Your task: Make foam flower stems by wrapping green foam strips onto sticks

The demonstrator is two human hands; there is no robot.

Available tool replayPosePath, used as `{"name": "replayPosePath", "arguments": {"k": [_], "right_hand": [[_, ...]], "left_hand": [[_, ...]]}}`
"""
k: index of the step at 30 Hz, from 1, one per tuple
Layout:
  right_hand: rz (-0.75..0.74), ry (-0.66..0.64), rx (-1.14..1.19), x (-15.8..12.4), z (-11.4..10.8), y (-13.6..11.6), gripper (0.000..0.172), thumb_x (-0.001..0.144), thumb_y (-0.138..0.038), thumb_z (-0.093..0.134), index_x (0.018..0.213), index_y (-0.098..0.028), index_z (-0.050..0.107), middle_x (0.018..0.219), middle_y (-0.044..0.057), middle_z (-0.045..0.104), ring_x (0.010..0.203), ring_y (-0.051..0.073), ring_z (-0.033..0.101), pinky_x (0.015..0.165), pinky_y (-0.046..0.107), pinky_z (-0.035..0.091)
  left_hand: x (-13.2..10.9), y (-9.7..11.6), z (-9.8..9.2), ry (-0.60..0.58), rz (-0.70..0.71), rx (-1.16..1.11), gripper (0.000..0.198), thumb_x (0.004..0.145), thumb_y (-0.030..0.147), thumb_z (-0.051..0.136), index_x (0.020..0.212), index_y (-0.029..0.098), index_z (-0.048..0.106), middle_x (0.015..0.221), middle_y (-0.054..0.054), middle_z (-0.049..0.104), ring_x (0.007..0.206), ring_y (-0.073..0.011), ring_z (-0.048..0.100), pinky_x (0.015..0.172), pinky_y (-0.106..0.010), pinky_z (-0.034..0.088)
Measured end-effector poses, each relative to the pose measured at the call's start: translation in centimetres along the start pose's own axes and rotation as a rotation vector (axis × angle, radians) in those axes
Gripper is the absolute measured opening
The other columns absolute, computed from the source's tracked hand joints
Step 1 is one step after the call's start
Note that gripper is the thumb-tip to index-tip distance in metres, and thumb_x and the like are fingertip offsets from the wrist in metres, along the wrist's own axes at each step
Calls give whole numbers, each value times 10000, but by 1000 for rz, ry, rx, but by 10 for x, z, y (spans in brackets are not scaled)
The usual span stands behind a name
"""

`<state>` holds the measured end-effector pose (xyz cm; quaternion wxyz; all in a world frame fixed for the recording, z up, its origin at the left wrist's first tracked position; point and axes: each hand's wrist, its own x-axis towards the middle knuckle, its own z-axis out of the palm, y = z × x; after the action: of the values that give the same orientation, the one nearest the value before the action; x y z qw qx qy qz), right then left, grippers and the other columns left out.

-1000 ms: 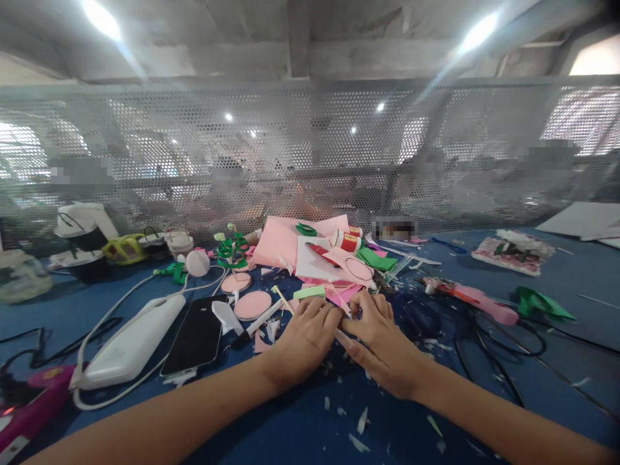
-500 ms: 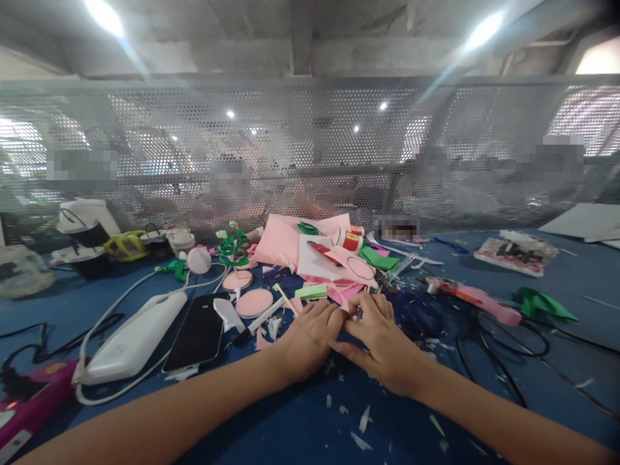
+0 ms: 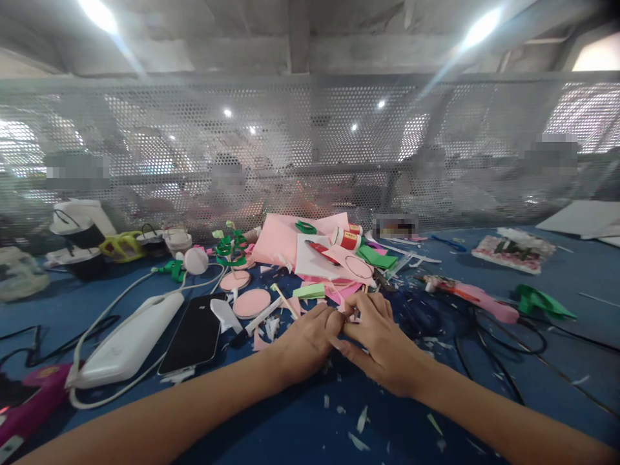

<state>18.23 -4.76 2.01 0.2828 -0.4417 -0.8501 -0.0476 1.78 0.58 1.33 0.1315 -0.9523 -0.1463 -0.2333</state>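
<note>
My left hand (image 3: 310, 339) is curled low over the table at the centre, with its fingertips tucked out of sight. My right hand (image 3: 380, 339) meets it from the right, fingers bent and thumb against the left hand's fingers. Both are closed; whatever they pinch is hidden. Just beyond them lie pink paper scraps (image 3: 341, 292), a folded light green paper strip (image 3: 310, 292) and a pink sheet with a ring outline (image 3: 357, 266). A thin stick (image 3: 285, 301) leans near my left hand, beside a pink disc (image 3: 252, 303).
Left are a black phone (image 3: 191, 336), a white power bank (image 3: 130, 342) with its cable, and a magenta power strip (image 3: 36, 400). A pink-handled glue gun (image 3: 484, 303) lies right, among black cables. A green paper plant (image 3: 231, 250) stands behind. A perforated metal screen (image 3: 310, 148) closes the back.
The hands stay together in nearly the same place, their fingers shifting very slightly. The whole view has slid a little, so things appear slightly further left.
</note>
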Motion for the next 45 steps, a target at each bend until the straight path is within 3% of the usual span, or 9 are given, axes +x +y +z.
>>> {"name": "replayPosePath", "arguments": {"k": [12, 18, 25, 35, 40, 45], "right_hand": [[-37, -13, 15, 1, -3, 1, 331, 910, -377, 382, 830, -189, 642, 970, 88, 428, 926, 237, 382, 818, 423, 341], [-66, 1, 41, 0, -3, 7, 328, 880, -432, 423, 862, -202, 657, 963, 79, 391, 912, 241, 362, 804, 425, 337], [-130, 1, 13, 1, -4, 9, 398, 872, -488, 403, 869, -180, 655, 946, 84, 379, 885, 243, 353, 783, 417, 333], [-104, -24, 23, -1, 0, 12, 385, 880, -462, 408, 884, -170, 658, 978, 95, 386, 910, 249, 347, 796, 425, 312], [-91, -45, 19, 0, 1, 13, 394, 883, -474, 392, 914, -181, 652, 979, 97, 391, 910, 249, 348, 804, 428, 308], [-93, -64, 2, 0, 1, 14, 424, 884, -490, 372, 902, -170, 650, 1012, 109, 388, 932, 257, 340, 823, 436, 303]], "left_hand": [[-3, -4, 5, -11, 16, -54, 149, 885, 112, 333, 898, 97, 481, 820, -79, 557, 765, -165, 521, 710, -302, 500], [-2, -1, 0, -31, -19, -68, 206, 895, 148, 371, 1087, 84, 405, 952, -105, 564, 867, -190, 533, 777, -335, 497], [-5, -1, 1, 47, -65, -138, 223, 895, 181, 391, 1098, 97, 425, 914, -101, 573, 859, -200, 507, 742, -341, 488], [-8, -5, 6, 170, -82, -184, 167, 872, 117, 414, 1026, 108, 478, 907, -91, 592, 861, -191, 519, 691, -312, 507], [-8, -5, 9, 205, -88, -197, 180, 858, 90, 414, 1028, 101, 474, 921, -98, 586, 914, -192, 525, 744, -315, 511], [-9, -6, 6, 123, -122, -280, 187, 871, 124, 405, 1042, 115, 481, 887, -84, 603, 802, -171, 558, 678, -297, 507]]}}
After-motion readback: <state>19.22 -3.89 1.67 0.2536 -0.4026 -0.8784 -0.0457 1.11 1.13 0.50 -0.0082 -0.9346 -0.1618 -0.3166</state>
